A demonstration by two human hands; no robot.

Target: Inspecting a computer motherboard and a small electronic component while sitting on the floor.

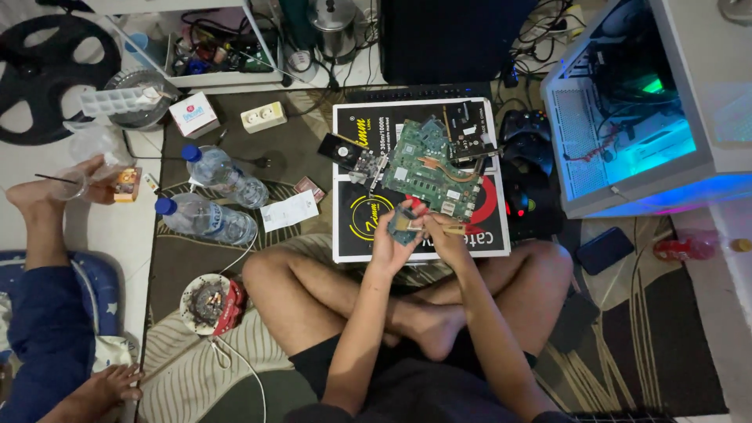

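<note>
Person seated cross-legged on a patterned rug (pixel 188 345), viewed from above. Left hand (pixel 389 239): raised over the lap, fingers closed around a small square chip-like part (pixel 405 224), held just above the near edge of a flat cardboard box (pixel 352 227). Right hand (pixel 440 229): touching the left, fingers pinched on a thin pale stick-like tool (pixel 454 230); the tool's tip is too small to identify with certainty. Green circuit board (pixel 427 171): lying on the box just beyond both hands, with copper heat pipes across it. Small black fan card (pixel 345 150): on the box, left of the board. Two clear plastic water bottles with blue caps (pixel 219 200): lying on the rug to the left, side by side. White paper slip (pixel 289 211): beside the bottles. Round ashtray (pixel 207 301): by the person's left knee. Open computer case, lit blue (pixel 627 117): upper right, well apart from the hands. Black game controllers (pixel 525 129): between the box and the case. Dark phone (pixel 604 250): on the rug by the right knee. A second person's bare foot (pixel 31 196) and dark sleeve (pixel 43 337): far left.
</note>
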